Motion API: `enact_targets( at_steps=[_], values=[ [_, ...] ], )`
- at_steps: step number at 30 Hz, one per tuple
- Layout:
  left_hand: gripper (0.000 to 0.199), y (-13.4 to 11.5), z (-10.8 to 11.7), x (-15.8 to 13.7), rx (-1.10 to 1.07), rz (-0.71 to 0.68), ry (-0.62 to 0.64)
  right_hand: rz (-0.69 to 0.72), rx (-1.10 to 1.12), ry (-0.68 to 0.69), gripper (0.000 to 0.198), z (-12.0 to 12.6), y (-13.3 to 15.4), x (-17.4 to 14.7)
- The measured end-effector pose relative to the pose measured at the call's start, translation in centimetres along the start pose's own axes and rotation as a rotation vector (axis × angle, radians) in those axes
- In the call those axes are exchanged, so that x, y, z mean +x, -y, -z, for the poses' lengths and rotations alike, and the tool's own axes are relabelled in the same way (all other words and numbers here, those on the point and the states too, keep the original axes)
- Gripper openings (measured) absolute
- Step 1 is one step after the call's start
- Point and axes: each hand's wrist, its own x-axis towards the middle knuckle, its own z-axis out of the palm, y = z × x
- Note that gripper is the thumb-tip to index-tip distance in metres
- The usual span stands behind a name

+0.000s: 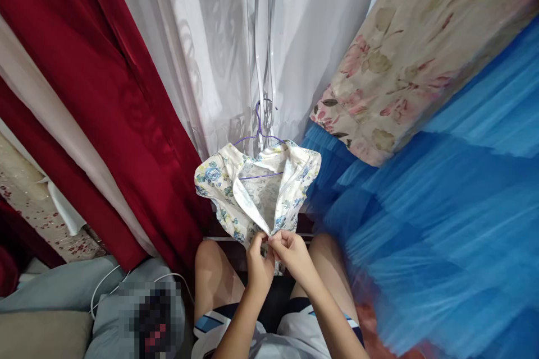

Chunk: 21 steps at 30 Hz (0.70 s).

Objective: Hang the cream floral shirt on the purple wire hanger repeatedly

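A white dress or top with blue and yellow flowers [227, 210] hangs from a purple hanger [259, 118] in front of me. Its opening is spread in a V and narrows to a point at my fingers. My left hand [259, 263] pinches the fabric on the left of that point. Close beside it, my right hand [290, 255] is closed at the right of the same point, thumb and forefinger pressed together. The small part between the fingertips is too covered to make out. Below the hands, the rest of the garment is mostly hidden.
White sheer curtains [210, 56] hang behind the garment, with thin white straps running down to the hanger. Red cloth [126, 95] hangs at left; floral fabric [379, 84] and blue tulle [421, 207] crowd the right. Grey cushions [54, 286] and a white cable [99, 286] lie lower left.
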Motion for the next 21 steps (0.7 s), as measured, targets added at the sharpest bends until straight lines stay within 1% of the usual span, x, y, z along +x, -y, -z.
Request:
enact_targets(
  at_steps=[1,3,5,8,10,12,14,16,18,20,21],
  values=[
    [0.006,0.1,-0.1,0.1,0.022,-0.015,0.018,-0.012,0.021,0.011,0.033,0.1,0.3,0.1],
    [0.009,0.4,0.4,0.5,0.074,-0.072,0.072,-0.034,0.076,0.029,0.032,0.4,1.3,0.7],
    [0.011,0.6,1.5,1.0,0.121,-0.126,0.125,-0.017,0.127,0.014,0.03,0.9,3.0,2.3],
    [0.014,1.1,2.9,1.6,0.165,-0.14,0.187,0.098,0.169,-0.002,0.029,1.1,7.4,6.0],
    [0.016,1.6,3.4,2.0,0.169,-0.127,0.205,0.208,0.179,0.009,0.038,0.7,10.8,8.6],
    [0.015,2.5,3.6,2.4,0.167,-0.119,0.21,0.283,0.222,0.011,0.034,0.1,13.9,10.5],
    [0.014,3.6,3.5,2.8,0.166,-0.102,0.208,0.336,0.252,-0.006,0.025,-0.6,16.0,11.4],
    [0.015,4.5,3.4,3.4,0.167,-0.077,0.203,0.364,0.258,-0.034,0.019,-1.0,16.8,11.5],
    [0.011,4.5,3.3,4.3,0.163,-0.077,0.173,0.359,0.249,-0.057,0.017,-1.3,16.4,11.1],
    [0.006,2.9,3.6,5.8,0.141,-0.127,0.094,0.341,0.224,-0.079,0.018,-1.2,15.4,10.6],
    [0.014,1.5,3.9,6.8,0.12,-0.172,0.042,0.338,0.201,-0.086,0.019,-1.2,14.8,10.4]
  ],
)
